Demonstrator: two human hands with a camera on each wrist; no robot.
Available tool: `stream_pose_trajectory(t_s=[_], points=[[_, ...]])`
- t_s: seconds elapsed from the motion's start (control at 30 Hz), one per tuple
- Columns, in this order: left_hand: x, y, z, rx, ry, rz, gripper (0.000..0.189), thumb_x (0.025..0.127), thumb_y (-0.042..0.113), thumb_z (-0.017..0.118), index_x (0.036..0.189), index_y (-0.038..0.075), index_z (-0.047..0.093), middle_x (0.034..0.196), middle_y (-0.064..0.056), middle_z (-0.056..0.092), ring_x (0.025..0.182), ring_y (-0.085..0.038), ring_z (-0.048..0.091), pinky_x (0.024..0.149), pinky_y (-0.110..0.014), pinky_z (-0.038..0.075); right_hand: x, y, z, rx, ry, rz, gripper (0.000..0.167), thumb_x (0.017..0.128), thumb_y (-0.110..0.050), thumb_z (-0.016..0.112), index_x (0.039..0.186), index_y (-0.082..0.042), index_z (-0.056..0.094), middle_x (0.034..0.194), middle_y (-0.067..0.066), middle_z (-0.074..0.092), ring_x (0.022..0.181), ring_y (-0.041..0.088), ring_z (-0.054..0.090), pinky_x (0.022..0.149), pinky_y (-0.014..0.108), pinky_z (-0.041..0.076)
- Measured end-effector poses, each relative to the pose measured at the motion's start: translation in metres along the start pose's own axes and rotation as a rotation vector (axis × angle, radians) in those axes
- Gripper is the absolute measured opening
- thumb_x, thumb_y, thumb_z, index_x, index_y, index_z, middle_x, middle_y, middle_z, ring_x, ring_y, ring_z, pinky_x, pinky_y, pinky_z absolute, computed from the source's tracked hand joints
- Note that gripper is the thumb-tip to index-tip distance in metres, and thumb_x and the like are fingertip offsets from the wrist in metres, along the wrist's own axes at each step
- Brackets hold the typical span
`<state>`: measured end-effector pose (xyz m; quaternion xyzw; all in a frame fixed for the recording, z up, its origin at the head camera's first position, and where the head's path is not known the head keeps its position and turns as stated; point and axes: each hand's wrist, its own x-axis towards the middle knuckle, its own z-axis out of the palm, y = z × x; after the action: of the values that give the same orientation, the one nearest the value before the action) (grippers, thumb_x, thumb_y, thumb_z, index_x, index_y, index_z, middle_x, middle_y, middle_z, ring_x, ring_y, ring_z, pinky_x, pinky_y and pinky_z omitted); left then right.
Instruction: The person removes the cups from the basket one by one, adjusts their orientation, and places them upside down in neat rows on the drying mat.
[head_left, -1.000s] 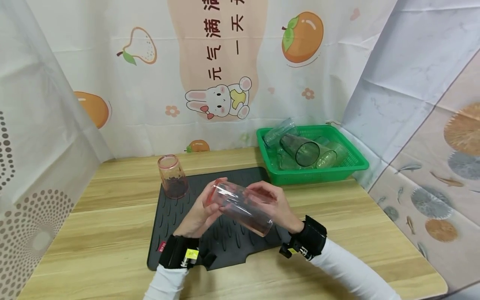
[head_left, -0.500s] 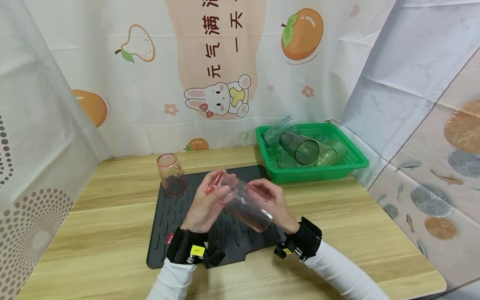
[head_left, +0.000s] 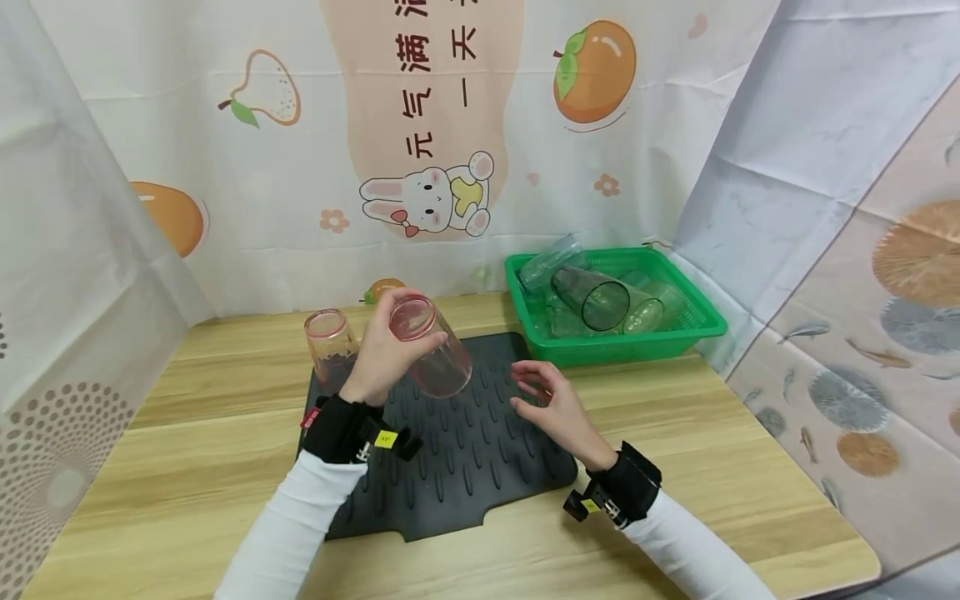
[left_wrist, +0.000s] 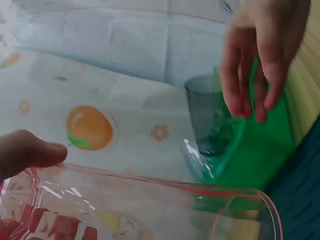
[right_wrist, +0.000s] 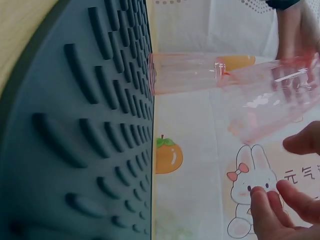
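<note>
My left hand (head_left: pixel 384 357) grips a clear pink drinking glass (head_left: pixel 444 368) near its thick base. The glass is tilted, with its base up toward me and its mouth angled down over the black ridged mat (head_left: pixel 465 454). A second pink glass (head_left: pixel 328 337) stands upside down at the mat's back left corner, partly hidden by the left hand. To the right, my right hand (head_left: pixel 558 417) hovers over the mat's right side with loosely bent fingers, holding nothing. In the right wrist view, the held glass (right_wrist: pixel 265 102) is clear of the right fingertips (right_wrist: pixel 260 195).
A green plastic basket (head_left: pixel 622 354) at the back right holds several glasses, including a dark grey glass (head_left: pixel 592 300) lying on its side. The wooden table (head_left: pixel 150 467) extends around the mat. A printed curtain (head_left: pixel 285 192) hangs behind it.
The right hand has let go of the pink glass and drawn apart from it. The left hand has carried the glass up and left, turning its base upward and its mouth down.
</note>
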<state>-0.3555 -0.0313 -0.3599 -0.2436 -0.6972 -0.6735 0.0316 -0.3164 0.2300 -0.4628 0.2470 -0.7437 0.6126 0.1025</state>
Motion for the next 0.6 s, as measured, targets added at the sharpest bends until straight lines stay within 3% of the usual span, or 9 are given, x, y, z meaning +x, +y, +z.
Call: stream_pose_trajectory(t_s=[0.03, 0.13, 0.3, 0.37, 0.47, 0.57, 0.6], points=[[0.005, -0.008, -0.002, 0.023, 0.0, -0.004, 0.06, 0.089, 0.0, 0.069, 0.139, 0.007, 0.036, 0.138, -0.014, 0.041, 0.125, -0.026, 0.044, 0.097, -0.043, 0.05, -0.002, -0.01, 0.0, -0.017, 0.014, 0.038, 0.046, 0.092, -0.007, 0.067, 0.134, -0.003, 0.048, 0.133, 0.017, 0.045, 0.126, 0.033, 0.046, 0.11, 0.032, 0.042], [0.017, -0.036, -0.006, 0.108, 0.011, -0.024, 0.062, 0.088, 0.006, 0.072, 0.139, 0.009, 0.037, 0.136, -0.014, 0.044, 0.125, -0.029, 0.045, 0.097, -0.045, 0.05, -0.004, -0.011, -0.002, -0.022, 0.038, 0.082, 0.043, 0.091, -0.001, 0.067, 0.131, -0.001, 0.05, 0.13, 0.02, 0.044, 0.124, 0.037, 0.046, 0.109, 0.034, 0.043], [0.046, -0.127, -0.023, 0.245, 0.048, 0.066, 0.063, 0.086, 0.035, 0.075, 0.137, 0.017, 0.042, 0.13, -0.01, 0.049, 0.125, -0.024, 0.044, 0.099, -0.038, 0.048, -0.01, -0.004, -0.001, -0.037, 0.06, 0.106, 0.04, 0.089, 0.005, 0.065, 0.127, 0.005, 0.051, 0.127, 0.022, 0.046, 0.121, 0.039, 0.048, 0.107, 0.042, 0.044], [0.059, -0.164, -0.03, 0.246, 0.082, 0.084, 0.065, 0.083, 0.04, 0.076, 0.135, 0.02, 0.044, 0.128, -0.008, 0.049, 0.125, -0.022, 0.043, 0.096, -0.036, 0.048, -0.013, 0.001, -0.001, -0.038, 0.061, 0.098, 0.039, 0.089, 0.005, 0.065, 0.126, 0.006, 0.051, 0.126, 0.02, 0.047, 0.12, 0.041, 0.048, 0.107, 0.045, 0.044], [0.065, -0.169, -0.031, 0.236, 0.125, 0.015, 0.061, 0.084, 0.034, 0.077, 0.133, 0.017, 0.044, 0.129, -0.01, 0.048, 0.125, -0.026, 0.041, 0.096, -0.041, 0.049, -0.014, 0.024, -0.005, -0.002, 0.045, 0.031, 0.038, 0.091, 0.002, 0.063, 0.127, 0.003, 0.051, 0.127, 0.017, 0.046, 0.12, 0.037, 0.049, 0.106, 0.042, 0.045], [0.062, -0.149, -0.026, 0.223, 0.155, -0.073, 0.061, 0.085, 0.019, 0.078, 0.134, 0.013, 0.042, 0.131, -0.013, 0.046, 0.127, -0.029, 0.04, 0.093, -0.043, 0.05, -0.013, 0.025, -0.006, 0.002, 0.052, 0.027, 0.037, 0.092, 0.002, 0.063, 0.126, 0.002, 0.052, 0.127, 0.017, 0.047, 0.119, 0.034, 0.051, 0.105, 0.038, 0.047], [0.059, -0.134, -0.023, 0.232, 0.161, -0.119, 0.061, 0.085, 0.017, 0.077, 0.135, 0.011, 0.041, 0.133, -0.015, 0.045, 0.127, -0.031, 0.039, 0.095, -0.047, 0.049, -0.012, 0.024, -0.006, 0.003, 0.054, 0.035, 0.036, 0.091, 0.003, 0.063, 0.126, 0.002, 0.052, 0.127, 0.018, 0.047, 0.119, 0.033, 0.051, 0.105, 0.038, 0.047]])
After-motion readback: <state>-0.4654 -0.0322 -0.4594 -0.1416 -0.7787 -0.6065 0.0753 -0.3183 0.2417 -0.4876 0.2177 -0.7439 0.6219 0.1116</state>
